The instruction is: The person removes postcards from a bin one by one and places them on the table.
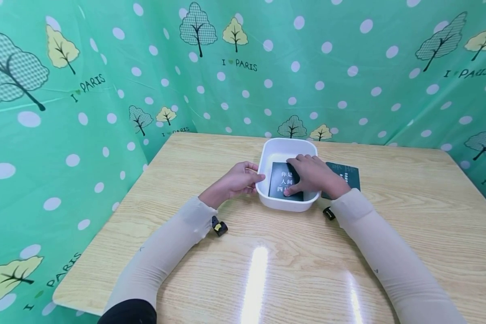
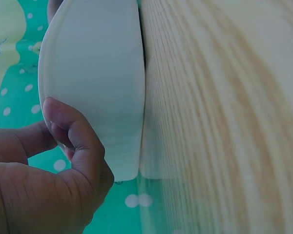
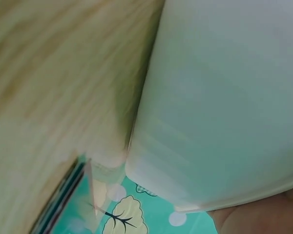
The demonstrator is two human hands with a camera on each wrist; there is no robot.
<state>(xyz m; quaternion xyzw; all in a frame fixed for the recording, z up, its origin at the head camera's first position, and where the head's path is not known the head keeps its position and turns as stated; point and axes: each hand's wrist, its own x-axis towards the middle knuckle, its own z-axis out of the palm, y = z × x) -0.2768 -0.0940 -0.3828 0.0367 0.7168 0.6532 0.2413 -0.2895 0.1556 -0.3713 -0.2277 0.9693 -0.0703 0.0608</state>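
A white plastic tub [image 1: 289, 206] stands on the table with a dark green book [image 1: 276, 182] inside, its cover printed in white characters. My left hand [image 1: 243, 177] pinches the tub's left rim between thumb and fingers; the left wrist view shows this hand [image 2: 53, 180] at the edge of the tub wall [image 2: 97, 83]. Reaching over the right rim, my right hand [image 1: 313, 174] grips the book, thumb on its cover and fingers toward its far edge. In the right wrist view the tub wall [image 3: 215, 117] hides the book inside and most of that hand [image 3: 268, 217].
Another dark green book [image 1: 351, 174] lies on the wooden table [image 1: 409, 202], just right of the tub, partly behind my right wrist. Small black devices sit at my left wrist [image 1: 219, 226] and right wrist [image 1: 329, 213]. A green patterned curtain [image 1: 243, 103] hangs behind the table.
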